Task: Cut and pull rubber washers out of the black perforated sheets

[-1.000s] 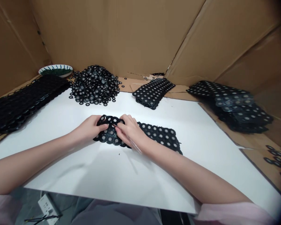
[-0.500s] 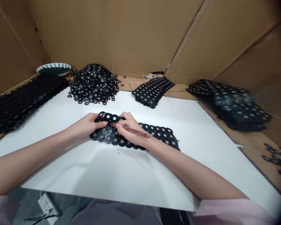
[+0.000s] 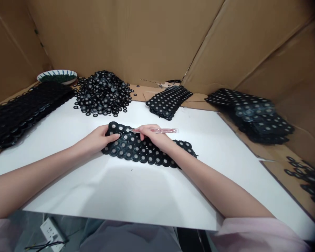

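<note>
A sheet of joined black rings with pale round centres [image 3: 143, 150] lies across the white board, slightly aslant. My left hand [image 3: 102, 137] grips its left end, thumb on top and the other fingers hidden behind or beneath it. In my right hand [image 3: 155, 135] is a slim pen-like tool with a clear reddish handle [image 3: 168, 130]. Its thin tip points left, at the top rows of rings near my left thumb. Whether the tip touches a ring I cannot tell. My right wrist and forearm cover part of the sheet's right half.
Behind the sheet rises a heap of loose black rings [image 3: 103, 94]. A dish of dark green bits [image 3: 57, 76] stands back left, beside stacked black sheets [image 3: 26, 110]. More sheets lie at the back [image 3: 169, 101] and right [image 3: 254, 113]. Cardboard walls [image 3: 157, 42] enclose the white board [image 3: 115, 196].
My right hand has moved up and slightly right, and the tool's handle has swung to nearly level. More of the sheet's middle shows. My left hand keeps its grip.
</note>
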Motion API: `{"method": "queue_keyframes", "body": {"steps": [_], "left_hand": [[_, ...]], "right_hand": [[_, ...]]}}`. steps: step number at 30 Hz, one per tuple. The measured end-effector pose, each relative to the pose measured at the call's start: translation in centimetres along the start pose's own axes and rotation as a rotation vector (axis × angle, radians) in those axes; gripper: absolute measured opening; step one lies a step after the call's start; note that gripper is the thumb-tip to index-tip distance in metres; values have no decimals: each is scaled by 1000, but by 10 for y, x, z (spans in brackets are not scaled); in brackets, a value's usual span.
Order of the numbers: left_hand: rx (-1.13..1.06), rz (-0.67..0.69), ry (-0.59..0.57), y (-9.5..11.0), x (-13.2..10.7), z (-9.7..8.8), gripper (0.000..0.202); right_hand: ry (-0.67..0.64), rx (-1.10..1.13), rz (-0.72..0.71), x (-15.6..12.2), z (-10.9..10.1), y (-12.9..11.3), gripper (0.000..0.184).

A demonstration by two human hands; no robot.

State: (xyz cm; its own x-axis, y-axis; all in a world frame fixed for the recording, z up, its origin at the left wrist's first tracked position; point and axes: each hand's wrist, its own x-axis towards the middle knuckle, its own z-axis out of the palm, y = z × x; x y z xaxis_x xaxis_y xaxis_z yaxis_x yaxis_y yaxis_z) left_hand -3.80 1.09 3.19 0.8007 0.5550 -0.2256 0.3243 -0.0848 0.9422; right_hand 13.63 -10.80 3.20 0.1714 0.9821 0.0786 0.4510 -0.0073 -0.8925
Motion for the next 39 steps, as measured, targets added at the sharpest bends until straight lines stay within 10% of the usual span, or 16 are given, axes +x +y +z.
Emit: {"method": "queue_keyframes", "body": {"steps": [9,14,24,31,39], "left_hand": [[-11,9,-33,-3,1,-3,36],[53,38,-195,-2,3,-13,39],[177,105,-87,-5,2,-9,36],[253,-12,199,-4,-12,12,32],[259,-7,63,-2,-8,-3,35]], "right_hand": [[-9,-131,36,-5,9,-3,31],[236,-174,-159,-10,18,-6,27],[66,-176,-57,-12,45,1,28],[11,-280,-147,-8,50,2,29],[92,-122,-91,-12,49,-4,29]]}}
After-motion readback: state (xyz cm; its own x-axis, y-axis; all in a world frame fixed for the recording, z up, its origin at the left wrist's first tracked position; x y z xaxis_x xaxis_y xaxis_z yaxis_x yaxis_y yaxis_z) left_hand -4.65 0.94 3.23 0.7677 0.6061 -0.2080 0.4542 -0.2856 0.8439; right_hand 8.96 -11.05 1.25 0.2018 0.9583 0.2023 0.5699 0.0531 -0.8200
